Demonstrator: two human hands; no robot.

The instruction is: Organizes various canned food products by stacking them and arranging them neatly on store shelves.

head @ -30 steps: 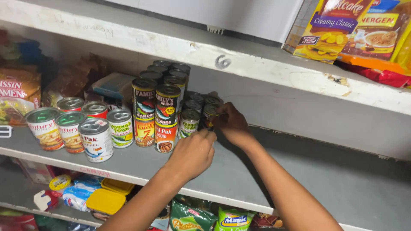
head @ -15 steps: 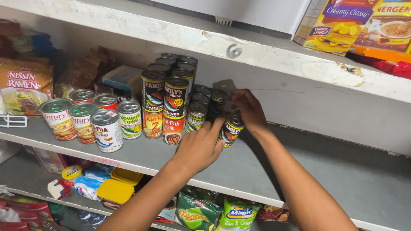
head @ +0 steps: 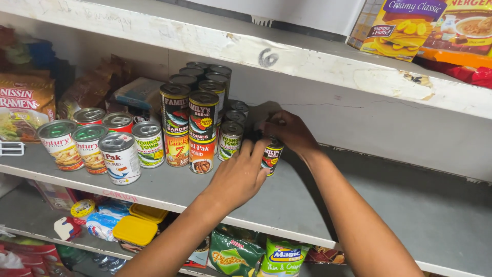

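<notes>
On the middle shelf, both hands, left hand and right hand, have their grip clamped on a small can, steadying it beside the stacked cans.

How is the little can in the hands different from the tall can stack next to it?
The small can is short and stands alone at the right end of the row; the tall stack is two cans, one atop the other. The small can has a dark label and is held by the left hand and right hand; the stack is red-labelled and untouched. Both stand upright on the grey shelf.
</notes>
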